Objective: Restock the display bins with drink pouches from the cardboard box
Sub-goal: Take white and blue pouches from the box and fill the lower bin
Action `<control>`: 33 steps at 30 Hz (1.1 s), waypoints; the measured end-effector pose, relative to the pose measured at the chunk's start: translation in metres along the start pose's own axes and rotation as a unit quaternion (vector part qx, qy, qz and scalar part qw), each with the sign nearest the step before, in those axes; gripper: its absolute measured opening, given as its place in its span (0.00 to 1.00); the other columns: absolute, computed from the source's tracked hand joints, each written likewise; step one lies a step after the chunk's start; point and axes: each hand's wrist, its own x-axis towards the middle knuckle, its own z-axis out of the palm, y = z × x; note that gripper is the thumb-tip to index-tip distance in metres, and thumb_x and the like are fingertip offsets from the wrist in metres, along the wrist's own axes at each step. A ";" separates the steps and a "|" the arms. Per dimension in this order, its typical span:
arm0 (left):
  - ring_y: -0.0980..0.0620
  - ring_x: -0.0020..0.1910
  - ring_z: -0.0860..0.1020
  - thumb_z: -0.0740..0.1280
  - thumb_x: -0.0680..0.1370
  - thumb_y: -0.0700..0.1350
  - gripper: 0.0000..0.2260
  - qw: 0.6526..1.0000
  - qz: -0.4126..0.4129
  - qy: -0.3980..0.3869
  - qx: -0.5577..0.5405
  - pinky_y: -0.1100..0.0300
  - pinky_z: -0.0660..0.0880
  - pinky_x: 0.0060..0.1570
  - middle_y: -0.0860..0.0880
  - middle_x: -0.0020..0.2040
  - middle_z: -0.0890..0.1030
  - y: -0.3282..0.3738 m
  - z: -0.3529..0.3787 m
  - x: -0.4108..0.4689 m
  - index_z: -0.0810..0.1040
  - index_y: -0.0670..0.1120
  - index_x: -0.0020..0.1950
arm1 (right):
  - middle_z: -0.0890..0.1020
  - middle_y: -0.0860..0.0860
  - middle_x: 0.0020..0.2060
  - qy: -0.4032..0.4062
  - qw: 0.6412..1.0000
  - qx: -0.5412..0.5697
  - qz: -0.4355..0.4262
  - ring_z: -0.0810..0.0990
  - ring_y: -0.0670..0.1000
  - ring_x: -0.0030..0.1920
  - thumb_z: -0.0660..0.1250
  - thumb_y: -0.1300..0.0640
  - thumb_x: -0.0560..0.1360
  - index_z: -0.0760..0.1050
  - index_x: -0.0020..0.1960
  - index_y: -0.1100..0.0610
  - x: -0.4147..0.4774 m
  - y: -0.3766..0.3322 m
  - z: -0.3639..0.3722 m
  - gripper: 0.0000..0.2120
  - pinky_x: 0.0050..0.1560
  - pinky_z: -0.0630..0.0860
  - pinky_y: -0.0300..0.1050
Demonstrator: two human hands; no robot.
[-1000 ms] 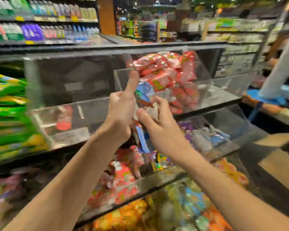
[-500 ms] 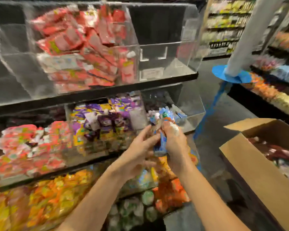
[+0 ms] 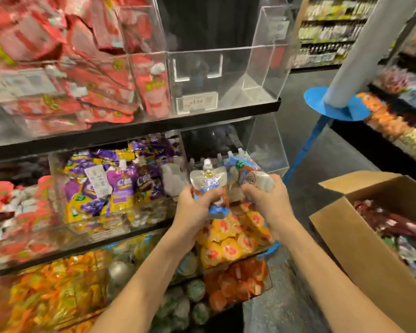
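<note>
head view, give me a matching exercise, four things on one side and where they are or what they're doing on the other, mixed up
Things
1. red pouches
2. purple pouches
3. cardboard box
4. left hand

Place or state
A. centre left of the view
B. grips a silver and blue pouch with a white spout
C. upper left of the view
D. lower right of the view, flaps open

Pairs: 1-C, 2-A, 3-D, 4-B
</note>
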 end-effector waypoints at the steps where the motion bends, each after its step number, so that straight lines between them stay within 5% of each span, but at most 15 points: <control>1: 0.61 0.28 0.80 0.72 0.77 0.44 0.09 1.000 0.007 0.003 0.013 0.68 0.70 0.24 0.50 0.40 0.83 0.002 0.000 0.008 0.76 0.45 0.54 | 0.79 0.54 0.38 -0.012 1.000 -0.011 0.006 0.79 0.53 0.36 0.74 0.63 0.69 0.72 0.46 0.55 0.010 -0.004 -0.003 0.13 0.32 0.76 0.43; 4: 0.60 0.31 0.81 0.71 0.77 0.46 0.09 1.000 -0.010 -0.010 0.027 0.66 0.73 0.28 0.49 0.45 0.83 0.010 0.007 0.029 0.74 0.46 0.53 | 0.83 0.57 0.39 -0.030 0.999 -0.026 0.001 0.83 0.58 0.37 0.72 0.68 0.70 0.77 0.45 0.55 0.040 -0.014 -0.014 0.10 0.36 0.80 0.48; 8: 0.50 0.40 0.79 0.66 0.76 0.43 0.03 0.996 -0.053 0.023 0.066 0.54 0.78 0.35 0.47 0.44 0.79 0.019 0.025 0.063 0.74 0.45 0.46 | 0.83 0.54 0.38 0.011 0.994 -0.095 -0.061 0.81 0.52 0.39 0.79 0.57 0.68 0.79 0.43 0.53 0.084 -0.017 -0.032 0.09 0.42 0.78 0.50; 10: 0.46 0.43 0.80 0.69 0.72 0.49 0.10 0.990 -0.051 0.050 0.118 0.49 0.81 0.39 0.45 0.44 0.80 0.023 0.037 0.089 0.78 0.44 0.48 | 0.83 0.55 0.39 0.025 0.987 -0.132 -0.092 0.81 0.54 0.40 0.79 0.55 0.68 0.79 0.47 0.52 0.110 -0.016 -0.036 0.11 0.43 0.78 0.50; 14: 0.47 0.40 0.81 0.73 0.70 0.55 0.13 0.963 -0.017 0.094 0.252 0.57 0.75 0.37 0.48 0.37 0.82 0.020 0.063 0.147 0.80 0.46 0.39 | 0.80 0.51 0.39 -0.017 0.967 -0.210 -0.144 0.79 0.52 0.41 0.74 0.55 0.74 0.78 0.52 0.55 0.168 -0.006 -0.026 0.09 0.44 0.74 0.48; 18: 0.44 0.57 0.79 0.74 0.71 0.57 0.22 0.914 -0.067 0.095 0.388 0.56 0.74 0.49 0.43 0.55 0.82 0.007 0.082 0.200 0.79 0.43 0.57 | 0.80 0.63 0.55 -0.092 0.927 -0.355 -0.080 0.78 0.64 0.57 0.65 0.61 0.78 0.72 0.61 0.63 0.224 0.017 -0.005 0.13 0.52 0.73 0.52; 22: 0.43 0.66 0.74 0.71 0.76 0.54 0.21 0.867 -0.067 0.128 0.478 0.55 0.70 0.62 0.43 0.62 0.79 -0.006 0.096 0.231 0.76 0.40 0.61 | 0.77 0.61 0.53 -0.128 0.949 -0.288 0.009 0.78 0.60 0.53 0.67 0.58 0.77 0.59 0.71 0.67 0.259 0.043 0.020 0.28 0.47 0.71 0.48; 29: 0.39 0.62 0.76 0.78 0.71 0.54 0.25 0.874 -0.050 0.161 0.457 0.49 0.74 0.58 0.40 0.59 0.80 -0.019 0.098 0.240 0.77 0.40 0.60 | 0.76 0.67 0.62 -0.127 0.951 -0.276 0.060 0.75 0.67 0.61 0.59 0.56 0.83 0.66 0.60 0.65 0.288 0.075 0.050 0.13 0.47 0.67 0.49; 33: 0.38 0.59 0.76 0.77 0.73 0.52 0.26 0.875 -0.007 0.181 0.449 0.45 0.75 0.57 0.39 0.58 0.79 -0.026 0.097 0.243 0.73 0.39 0.61 | 0.80 0.66 0.56 -0.152 0.928 -0.340 -0.019 0.77 0.67 0.57 0.62 0.56 0.81 0.74 0.58 0.66 0.295 0.087 0.057 0.13 0.46 0.69 0.51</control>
